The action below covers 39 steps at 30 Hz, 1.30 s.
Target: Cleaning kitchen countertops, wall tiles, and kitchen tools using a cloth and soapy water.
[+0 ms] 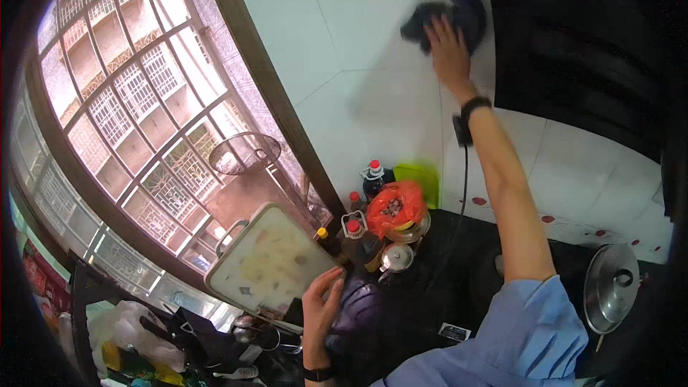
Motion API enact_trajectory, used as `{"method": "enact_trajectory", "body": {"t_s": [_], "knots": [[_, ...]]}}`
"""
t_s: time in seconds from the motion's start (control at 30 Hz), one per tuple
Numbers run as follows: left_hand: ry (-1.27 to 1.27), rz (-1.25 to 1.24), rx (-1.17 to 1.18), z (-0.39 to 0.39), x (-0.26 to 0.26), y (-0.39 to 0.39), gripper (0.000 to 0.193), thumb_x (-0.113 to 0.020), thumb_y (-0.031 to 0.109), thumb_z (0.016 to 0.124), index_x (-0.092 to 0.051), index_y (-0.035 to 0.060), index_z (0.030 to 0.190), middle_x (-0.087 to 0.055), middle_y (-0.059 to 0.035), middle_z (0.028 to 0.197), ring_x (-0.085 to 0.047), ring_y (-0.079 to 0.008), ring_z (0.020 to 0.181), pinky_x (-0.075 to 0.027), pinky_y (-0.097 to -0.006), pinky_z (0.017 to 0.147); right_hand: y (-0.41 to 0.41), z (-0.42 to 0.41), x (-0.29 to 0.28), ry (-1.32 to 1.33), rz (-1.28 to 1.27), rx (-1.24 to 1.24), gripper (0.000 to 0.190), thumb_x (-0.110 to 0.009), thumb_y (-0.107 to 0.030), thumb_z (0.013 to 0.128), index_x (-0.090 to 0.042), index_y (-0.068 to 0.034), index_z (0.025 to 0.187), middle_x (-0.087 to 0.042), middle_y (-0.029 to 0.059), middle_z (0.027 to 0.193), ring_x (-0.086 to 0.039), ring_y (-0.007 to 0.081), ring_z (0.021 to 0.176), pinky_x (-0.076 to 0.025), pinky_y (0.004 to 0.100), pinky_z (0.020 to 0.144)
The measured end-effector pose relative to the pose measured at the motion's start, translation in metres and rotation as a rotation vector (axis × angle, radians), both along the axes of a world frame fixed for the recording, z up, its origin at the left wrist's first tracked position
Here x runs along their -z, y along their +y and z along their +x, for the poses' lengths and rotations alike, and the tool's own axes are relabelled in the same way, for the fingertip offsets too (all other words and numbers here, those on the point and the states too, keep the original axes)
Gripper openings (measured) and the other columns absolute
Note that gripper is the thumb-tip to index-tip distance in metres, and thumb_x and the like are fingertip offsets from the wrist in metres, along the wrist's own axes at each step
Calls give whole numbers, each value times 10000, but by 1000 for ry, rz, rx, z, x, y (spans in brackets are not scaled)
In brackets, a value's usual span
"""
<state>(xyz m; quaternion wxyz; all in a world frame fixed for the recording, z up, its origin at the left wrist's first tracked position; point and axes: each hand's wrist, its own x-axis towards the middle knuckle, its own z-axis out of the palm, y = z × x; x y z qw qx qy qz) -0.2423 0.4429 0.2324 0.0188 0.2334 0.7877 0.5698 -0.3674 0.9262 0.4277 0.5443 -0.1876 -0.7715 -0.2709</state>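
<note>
My right hand [450, 54] is raised and presses a dark cloth [467, 13] flat against the white tiled wall [376, 21], just left of a black panel. The fingers are spread over the cloth, whose far part is blurred. Lower down, my left hand [322, 301] hovers by the lower right corner of a cutting board [269, 263] that leans near the window. Its fingers are slightly bent and nothing shows in it; whether it touches the board, I cannot tell.
Bottles with red caps [353, 228], a red plastic bag [400, 207], a green board [422, 180] and a small metal pot [398, 258] crowd the corner. A cable [463, 199] hangs from a wall socket. A metal lid [611, 287] stands at the right. Knives and bags lie lower left.
</note>
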Motion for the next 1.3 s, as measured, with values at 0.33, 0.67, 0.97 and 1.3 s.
{"method": "enact_trajectory", "body": {"t_s": [0.33,0.67,0.97,1.3], "knots": [[-28,7,36,8,17,-10,253,-562,125,892,-589,0,1109,-617,-61,1060,-563,-111,932,-443,-249,813,-10,14,45,-171,-474,-221,532,-421,-80,842,-337,-159,1362,-224,-6,1466,-380,245,1260,-405,437,965],[-96,-15,54,0,35,3,241,-563,108,890,-598,1,1103,-624,-56,1061,-566,-91,924,-445,-229,790,13,5,212,-590,-314,-286,588,-402,-55,818,-323,-229,1374,-153,-81,1488,-323,199,1299,-429,446,930],[-162,-50,-16,-7,38,14,227,-594,103,849,-626,28,1061,-650,-97,1006,-605,-134,878,-465,-264,784,-2,-71,157,-318,-315,-478,569,-359,-24,830,-263,-111,1384,-156,-12,1490,-372,245,1262,-371,345,1001],[-224,-110,-70,-1,44,-3,225,-592,103,852,-625,25,1060,-652,-89,976,-607,-130,864,-466,-257,773,-23,-76,195,-890,-333,-142,210,-495,-171,786,-609,-67,929,-634,137,948,-606,293,909,-442,398,817]]}}
